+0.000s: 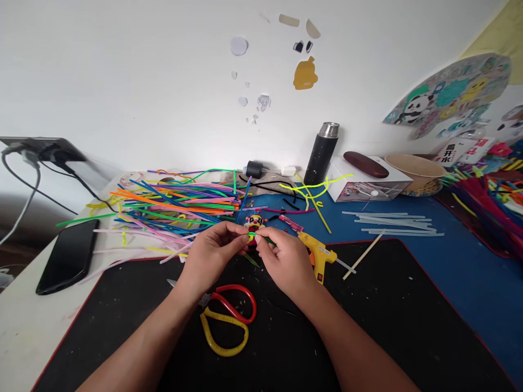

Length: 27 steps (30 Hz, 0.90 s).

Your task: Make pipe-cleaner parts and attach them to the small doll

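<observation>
My left hand (pixel 216 247) and my right hand (pixel 284 256) meet above the black mat, both closed in a pinch. Between their fingertips is a short green pipe cleaner (pixel 251 234), its ends covered by the fingers. Just behind it stands a small colourful doll figure (pixel 255 219) with a round face, partly hidden by my hands. Under my left wrist lie scissors (pixel 232 305) with one red and one yellow handle, their blades partly covered. A yellow glue gun (pixel 321 255) rests right of my right hand, with a clear glue stick in it.
A heap of coloured pipe cleaners (pixel 180 201) spreads at the back left, near a black phone (pixel 68 256). Clear glue sticks (pixel 394 220), a black flask (pixel 322 155), a white box (pixel 370 182) and a woven basket (pixel 417 169) occupy the right side. Cables hang from a wall socket (pixel 43 149).
</observation>
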Tool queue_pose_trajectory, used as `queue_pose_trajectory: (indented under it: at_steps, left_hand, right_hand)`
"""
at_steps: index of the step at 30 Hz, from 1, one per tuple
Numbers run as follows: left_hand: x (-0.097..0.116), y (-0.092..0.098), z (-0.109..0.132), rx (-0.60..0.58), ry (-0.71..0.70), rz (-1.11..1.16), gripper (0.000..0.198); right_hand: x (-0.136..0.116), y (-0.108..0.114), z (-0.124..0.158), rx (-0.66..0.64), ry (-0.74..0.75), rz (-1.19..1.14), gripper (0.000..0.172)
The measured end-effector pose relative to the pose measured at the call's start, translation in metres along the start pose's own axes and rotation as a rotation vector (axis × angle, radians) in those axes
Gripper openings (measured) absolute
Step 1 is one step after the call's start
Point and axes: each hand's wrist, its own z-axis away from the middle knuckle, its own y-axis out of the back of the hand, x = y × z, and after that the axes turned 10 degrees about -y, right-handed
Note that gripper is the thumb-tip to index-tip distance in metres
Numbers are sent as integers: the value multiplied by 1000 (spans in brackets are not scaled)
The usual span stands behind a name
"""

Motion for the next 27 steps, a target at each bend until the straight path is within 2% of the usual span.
queue_pose_trajectory:
  at_steps: [6, 19, 27]
  left_hand:
    - [-2, -6, 2, 33, 1, 22, 40]
    - [-20, -18, 10, 90, -9, 198, 34]
    - [-18, -21, 10, 159, 22, 282, 37]
  right_hand:
    - [2, -1, 1, 79, 96, 118, 18]
    - [4, -4, 0, 132, 88, 178, 20]
    - [-1, -1, 0, 53, 52, 80, 25]
